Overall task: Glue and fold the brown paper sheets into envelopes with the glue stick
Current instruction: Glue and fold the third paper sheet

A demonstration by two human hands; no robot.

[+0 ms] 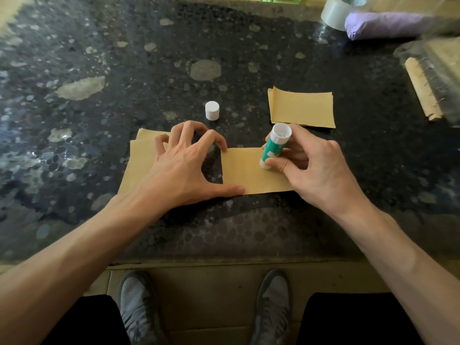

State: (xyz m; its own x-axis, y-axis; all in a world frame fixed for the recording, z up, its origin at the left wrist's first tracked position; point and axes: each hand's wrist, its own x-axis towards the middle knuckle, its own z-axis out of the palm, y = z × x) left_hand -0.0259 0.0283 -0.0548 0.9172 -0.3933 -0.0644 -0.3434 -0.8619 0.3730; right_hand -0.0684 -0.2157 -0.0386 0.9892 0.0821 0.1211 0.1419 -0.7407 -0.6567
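A brown paper sheet [245, 170] lies flat near the front of the dark speckled table [124, 70]. My left hand [184, 165] spans its left edge, fingertips and thumb pressing the paper down. Under that hand lies a stack of more brown sheets [139, 160]. My right hand [313, 165] grips an uncapped green-and-white glue stick [275, 145], tilted, with its open end up and its base on the sheet. The white cap [212, 110] stands alone behind my left hand. A second brown stack [301, 108] lies at the back right.
At the far right are a clear tape roll [336, 11], a purple bundle [388, 24] and a spiral-bound pad [423, 90] under clear plastic. The table's front edge runs just above my shoes [139, 307].
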